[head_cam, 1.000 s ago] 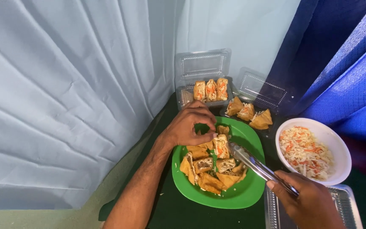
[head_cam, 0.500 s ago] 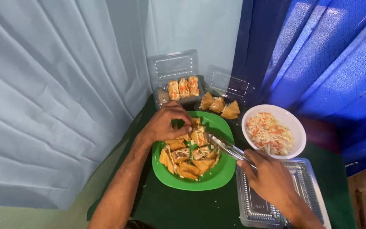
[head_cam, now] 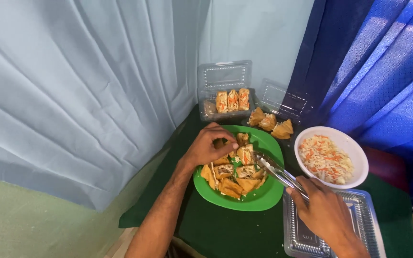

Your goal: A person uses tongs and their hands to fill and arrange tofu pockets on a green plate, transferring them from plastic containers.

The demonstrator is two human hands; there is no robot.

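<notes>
Left hand: the left hand (head_cam: 210, 145) curls over the far side of a green plate (head_cam: 264, 198), fingertips pinched narrow and pressed down on a piece of the fried food; whether it truly grips that piece or only steadies it is hard to tell from here.
Right hand: the right hand (head_cam: 325, 216) is closed around the handle end of metal tongs (head_cam: 278, 172), knuckles up, hovering over an empty clear tray.
Tongs: thin, shiny steel, both arms drawn close together, tips reaching into the middle of the plate among the food.
Plate: round, glossy green plastic, sitting on a dark green cloth (head_cam: 225, 229) near the table's front edge.
Food on plate: cut fried rolls (head_cam: 237, 174), golden and crisp outside, with pale filling flecked orange showing at the cut faces, piled loosely.
Bowl: a round white bowl (head_cam: 354, 153) just right of the plate, heaped with shredded pale slaw streaked with orange.
Clear tray: a ribbed transparent plastic container (head_cam: 364, 224), lying under the right hand.
Back boxes: two clear hinged boxes stand open against the wall, one (head_cam: 225, 86) with three rolls in a row, the other (head_cam: 283, 102) with puffy golden triangles.
Backdrop: soft pleated pale blue curtain (head_cam: 72, 86) at left, deep blue curtain (head_cam: 383, 62) at right.
</notes>
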